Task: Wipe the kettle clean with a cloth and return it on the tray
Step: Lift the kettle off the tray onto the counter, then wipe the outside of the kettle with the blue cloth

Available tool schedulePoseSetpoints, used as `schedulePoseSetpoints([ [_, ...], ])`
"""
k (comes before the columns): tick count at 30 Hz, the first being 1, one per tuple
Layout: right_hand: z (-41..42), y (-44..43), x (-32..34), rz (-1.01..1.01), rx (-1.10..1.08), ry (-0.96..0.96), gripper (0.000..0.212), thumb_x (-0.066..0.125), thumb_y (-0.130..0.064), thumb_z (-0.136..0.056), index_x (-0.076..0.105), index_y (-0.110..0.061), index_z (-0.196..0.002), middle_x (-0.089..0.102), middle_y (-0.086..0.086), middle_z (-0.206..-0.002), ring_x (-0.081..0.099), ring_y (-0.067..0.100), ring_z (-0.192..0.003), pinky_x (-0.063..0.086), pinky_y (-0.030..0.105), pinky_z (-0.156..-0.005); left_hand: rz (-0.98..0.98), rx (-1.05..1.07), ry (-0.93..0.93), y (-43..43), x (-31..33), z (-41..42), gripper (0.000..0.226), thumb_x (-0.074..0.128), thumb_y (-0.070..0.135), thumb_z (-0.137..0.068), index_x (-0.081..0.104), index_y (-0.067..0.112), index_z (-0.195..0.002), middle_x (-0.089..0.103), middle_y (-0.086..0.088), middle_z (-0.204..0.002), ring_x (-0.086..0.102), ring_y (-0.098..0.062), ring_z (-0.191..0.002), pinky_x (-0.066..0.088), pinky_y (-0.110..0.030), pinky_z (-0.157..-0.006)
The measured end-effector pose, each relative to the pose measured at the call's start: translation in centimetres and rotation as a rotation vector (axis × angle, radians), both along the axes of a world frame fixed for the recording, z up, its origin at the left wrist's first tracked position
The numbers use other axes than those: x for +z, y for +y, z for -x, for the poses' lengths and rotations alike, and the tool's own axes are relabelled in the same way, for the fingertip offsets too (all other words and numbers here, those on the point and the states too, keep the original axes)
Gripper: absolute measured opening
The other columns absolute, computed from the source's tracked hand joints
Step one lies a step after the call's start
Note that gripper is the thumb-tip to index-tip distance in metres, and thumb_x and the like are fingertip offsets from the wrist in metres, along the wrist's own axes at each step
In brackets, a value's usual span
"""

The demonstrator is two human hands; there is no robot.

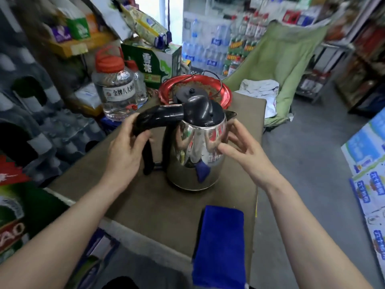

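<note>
A shiny steel kettle [193,155] with a black lid and handle stands on the brown table top [150,205]. My left hand [127,147] curls around the black handle. My right hand [243,151] has its fingers spread against the kettle's right side, near the spout. A folded blue cloth [220,247] lies on the table's near right corner, touched by neither hand. Behind the kettle sits a red round tray [225,90] that holds the black kettle base and its cord.
A large clear jar [118,90] with a red cap stands left of the tray. A white rag [260,88] lies at the table's far right edge, by a green folding chair [287,65]. Stacked boxes and bottled water crowd the left; cartons line the floor at right.
</note>
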State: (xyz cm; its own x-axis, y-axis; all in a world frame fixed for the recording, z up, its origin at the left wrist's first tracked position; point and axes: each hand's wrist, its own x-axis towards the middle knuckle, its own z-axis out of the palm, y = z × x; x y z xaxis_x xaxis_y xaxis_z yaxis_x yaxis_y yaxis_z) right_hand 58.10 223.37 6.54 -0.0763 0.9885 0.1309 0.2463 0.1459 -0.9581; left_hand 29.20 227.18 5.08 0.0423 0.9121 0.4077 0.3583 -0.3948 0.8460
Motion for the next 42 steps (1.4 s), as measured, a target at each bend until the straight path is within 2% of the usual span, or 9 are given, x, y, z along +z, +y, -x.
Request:
schedulePoseSetpoints([
  [4, 1.0, -1.5, -0.8, -0.084, -0.03, 0.007, 0.055, 0.074, -0.029, -0.092, 0.052, -0.032, -0.142, 0.062, 0.001, -0.141, 0.055, 0.023, -0.135, 0.043, 0.053, -0.115, -0.055, -0.014, -0.014, -0.9, -0.2, 1.0, 0.031, 0.05, 0.042, -0.095, 0.049, 0.04, -0.126, 0.07, 0.001, -0.095, 0.072, -0.016, -0.089, 0.054, -0.048, -0.092],
  [9, 3.6, -4.5, -0.9, -0.022, -0.244, 0.092, 0.05, 0.069, -0.03, -0.096, 0.052, -0.02, -0.142, 0.063, 0.003, -0.138, 0.062, 0.024, -0.127, 0.05, 0.045, -0.109, 0.044, 0.007, 0.123, -1.9, 1.3, 1.1, 0.05, 0.054, 0.038, -0.096, 0.038, 0.033, -0.143, 0.061, -0.003, -0.132, 0.058, -0.019, -0.118, 0.043, -0.042, -0.106],
  [13, 3.8, -8.8, -4.2, 0.219, -0.397, -0.691, 0.059, 0.062, -0.051, -0.096, 0.053, -0.013, -0.14, 0.058, 0.013, -0.136, 0.057, 0.031, -0.125, 0.045, 0.042, -0.108, 0.142, 0.128, 0.173, -5.7, 1.1, 0.5, 0.085, 0.063, 0.036, -0.092, 0.009, 0.025, -0.156, 0.028, -0.008, -0.16, 0.032, -0.027, -0.146, 0.029, -0.049, -0.118],
  [16, 4.7, -11.3, -6.1, 0.309, -0.272, -1.036, 0.056, 0.05, -0.056, -0.1, 0.06, -0.007, -0.126, 0.056, 0.018, -0.132, 0.052, 0.04, -0.126, 0.042, 0.039, -0.101, 0.186, 0.135, 0.173, -10.4, -0.3, -0.3, 0.077, 0.065, 0.027, -0.092, 0.022, 0.015, -0.154, 0.034, -0.013, -0.152, 0.042, -0.027, -0.137, 0.032, -0.039, -0.115],
  [21, 5.8, -12.3, -2.7, 0.176, -0.189, -0.831, 0.035, 0.06, -0.048, -0.098, 0.043, -0.022, -0.08, 0.062, 0.007, -0.089, 0.06, 0.034, -0.095, 0.035, 0.036, -0.07, 0.242, -0.142, 0.32, -13.9, -1.1, -1.4, 0.06, 0.064, 0.033, -0.092, 0.043, 0.016, -0.145, 0.052, -0.007, -0.14, 0.054, -0.02, -0.125, 0.043, -0.039, -0.108],
  [26, 8.0, -12.9, 4.2, -0.129, -0.131, -0.43, 0.028, 0.069, -0.035, -0.096, 0.049, -0.02, -0.082, 0.058, -0.004, -0.076, 0.052, 0.0, -0.065, 0.039, 0.016, -0.058, 0.314, -0.374, 0.178, -13.8, 2.1, -1.9, 0.079, 0.064, 0.053, -0.086, 0.035, 0.017, -0.15, 0.055, -0.002, -0.141, 0.054, -0.013, -0.126, 0.044, -0.034, -0.108],
  [32, 9.4, -11.1, 8.7, -0.212, -0.181, -0.207, 0.021, 0.068, -0.038, -0.096, 0.055, -0.024, -0.089, 0.067, 0.007, -0.096, 0.061, 0.017, -0.083, 0.049, 0.033, -0.069, 0.268, -0.496, -0.1, -11.7, 7.4, -1.2, 0.011, 0.062, 0.022, -0.095, 0.068, 0.023, -0.105, 0.074, 0.004, -0.101, 0.068, -0.011, -0.096, 0.054, -0.025, -0.077],
  [38, 8.6, -10.9, 6.5, 0.182, -0.027, 0.137, 0.057, 0.067, -0.057, -0.08, 0.067, -0.018, -0.122, 0.076, 0.004, -0.118, 0.071, 0.018, -0.108, 0.056, 0.04, -0.096, 0.264, -0.518, -0.161, -10.1, 7.5, -1.4, 0.018, 0.059, 0.012, -0.097, 0.063, 0.029, -0.101, 0.071, -0.003, -0.106, 0.068, -0.022, -0.098, 0.054, -0.035, -0.078],
  [42, 7.6, -10.2, 5.5, 0.089, -0.099, 0.121, 0.039, 0.081, -0.033, -0.082, 0.067, -0.011, -0.11, 0.076, 0.012, -0.111, 0.07, 0.026, -0.099, 0.058, 0.035, -0.08, 0.331, -0.476, -0.188, -9.3, 6.5, -1.8, 0.028, 0.069, 0.02, -0.09, 0.062, 0.027, -0.116, 0.067, -0.004, -0.117, 0.065, -0.022, -0.108, 0.056, -0.038, -0.088],
])
